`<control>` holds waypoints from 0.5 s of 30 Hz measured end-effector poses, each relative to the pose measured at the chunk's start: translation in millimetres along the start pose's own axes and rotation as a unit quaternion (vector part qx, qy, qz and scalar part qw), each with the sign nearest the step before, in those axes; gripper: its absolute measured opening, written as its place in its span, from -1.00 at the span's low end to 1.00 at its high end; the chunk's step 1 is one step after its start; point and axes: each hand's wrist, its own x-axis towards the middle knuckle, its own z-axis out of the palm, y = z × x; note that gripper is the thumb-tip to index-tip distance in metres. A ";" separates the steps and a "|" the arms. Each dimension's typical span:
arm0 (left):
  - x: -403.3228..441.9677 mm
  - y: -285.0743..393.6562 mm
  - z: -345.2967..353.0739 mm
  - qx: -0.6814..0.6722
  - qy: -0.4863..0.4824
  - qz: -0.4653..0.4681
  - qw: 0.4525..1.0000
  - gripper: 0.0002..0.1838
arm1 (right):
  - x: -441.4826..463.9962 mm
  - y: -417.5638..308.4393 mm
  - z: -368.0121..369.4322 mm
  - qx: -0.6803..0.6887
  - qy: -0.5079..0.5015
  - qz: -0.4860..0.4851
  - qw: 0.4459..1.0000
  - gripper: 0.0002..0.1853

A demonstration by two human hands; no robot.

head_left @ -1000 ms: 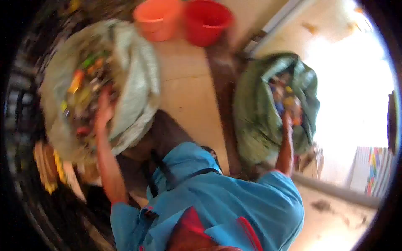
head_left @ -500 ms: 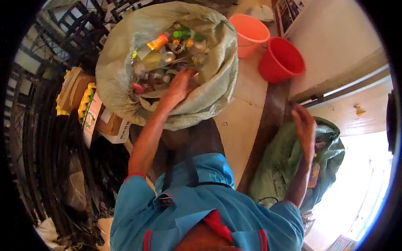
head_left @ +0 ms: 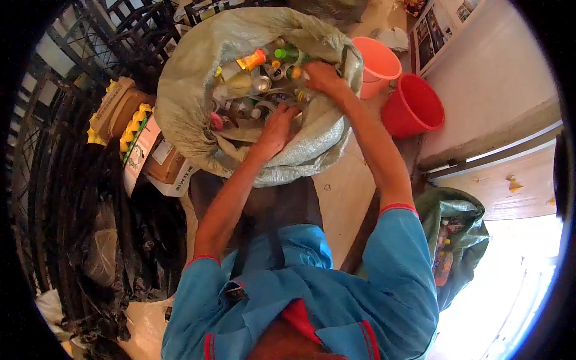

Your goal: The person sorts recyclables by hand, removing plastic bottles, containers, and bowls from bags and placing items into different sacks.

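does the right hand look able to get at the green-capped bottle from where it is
Probably yes: the right hand is at the open mouth of the large sack, close to the green-capped bottle, whose cap shows uncovered among the other containers.

The pale green sack [head_left: 191, 90] gapes open, holding jumbled bottles [head_left: 240, 83] and cans [head_left: 262, 83].

From my remote feed, I see pale floor tiles [head_left: 339, 195] just off centre toward four o'clock, edged by a dark strip [head_left: 362, 233]. A whitish wall [head_left: 486, 96] rises at two o'clock, bearing a picture board [head_left: 437, 33]. Black latticework [head_left: 78, 57] stands at ten; white light [head_left: 510, 264] glares at four.
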 end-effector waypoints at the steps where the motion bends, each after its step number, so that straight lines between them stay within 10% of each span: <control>1: -1.2 -9.1 3.1 0.000 0.001 0.000 1.000 -0.44 | -3.5 7.6 3.8 -0.012 -0.023 -0.029 0.999 -0.74; 3: 0.5 -23.0 5.2 -0.027 0.013 0.054 0.998 -0.46 | -8.0 11.9 4.5 -0.007 0.057 -0.047 0.997 -0.68; 8: 7.6 -45.9 27.9 -0.118 0.015 0.000 0.993 -0.53 | -4.1 13.8 -13.7 -0.066 -0.233 -0.008 0.970 -0.38; 13: 2.2 -29.3 6.9 -0.009 0.016 0.020 1.000 -0.59 | -14.9 13.9 18.1 -0.017 -0.127 -0.082 0.988 -0.44; 15: 7.1 -49.8 6.5 -0.195 -0.049 -0.041 0.979 -0.61 | -16.7 8.1 24.3 0.019 -0.076 -0.090 0.993 -0.52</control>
